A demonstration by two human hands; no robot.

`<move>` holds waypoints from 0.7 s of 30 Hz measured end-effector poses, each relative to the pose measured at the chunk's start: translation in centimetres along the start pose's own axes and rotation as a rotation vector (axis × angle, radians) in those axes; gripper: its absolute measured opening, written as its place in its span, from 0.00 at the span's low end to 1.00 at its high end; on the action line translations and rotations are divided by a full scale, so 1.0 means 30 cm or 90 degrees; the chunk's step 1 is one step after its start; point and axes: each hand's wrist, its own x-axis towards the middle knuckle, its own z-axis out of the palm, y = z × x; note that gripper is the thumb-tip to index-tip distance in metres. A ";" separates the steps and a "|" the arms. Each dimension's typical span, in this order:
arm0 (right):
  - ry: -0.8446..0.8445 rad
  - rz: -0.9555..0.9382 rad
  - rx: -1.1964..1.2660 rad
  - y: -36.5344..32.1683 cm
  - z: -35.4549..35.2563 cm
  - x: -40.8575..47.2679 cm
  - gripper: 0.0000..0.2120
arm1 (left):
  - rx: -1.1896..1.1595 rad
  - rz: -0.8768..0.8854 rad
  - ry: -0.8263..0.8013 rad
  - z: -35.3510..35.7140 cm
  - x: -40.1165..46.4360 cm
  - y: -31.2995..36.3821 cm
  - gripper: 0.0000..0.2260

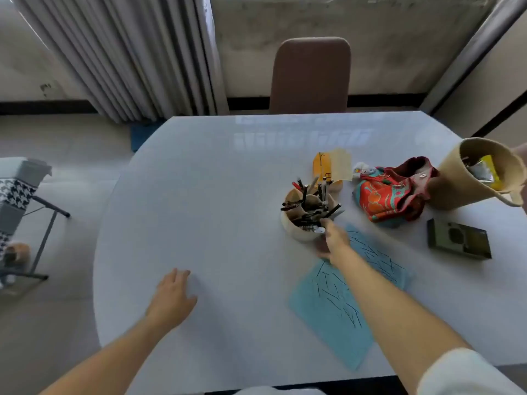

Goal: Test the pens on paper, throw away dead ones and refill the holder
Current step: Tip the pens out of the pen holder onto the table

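Both forearms are bare from the wrist back toward the elbow, and the two hands, the left hand point(173, 295) and the right hand point(334, 240), wear no gloves. No ring, watch or bracelet can be made out on either. A white short sleeve point(467, 373) covers the right upper arm at the lower right corner.
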 end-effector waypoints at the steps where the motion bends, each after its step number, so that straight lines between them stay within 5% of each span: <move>1: 0.010 0.007 -0.008 -0.010 0.011 0.008 0.16 | 0.019 0.005 -0.008 0.004 0.005 -0.006 0.34; 14: -0.034 0.099 0.113 -0.021 0.058 0.011 0.18 | 0.105 0.015 -0.029 -0.018 -0.002 -0.033 0.35; 21: -0.089 0.096 0.126 0.025 0.105 -0.096 0.10 | 0.104 0.072 -0.057 -0.067 0.019 -0.079 0.32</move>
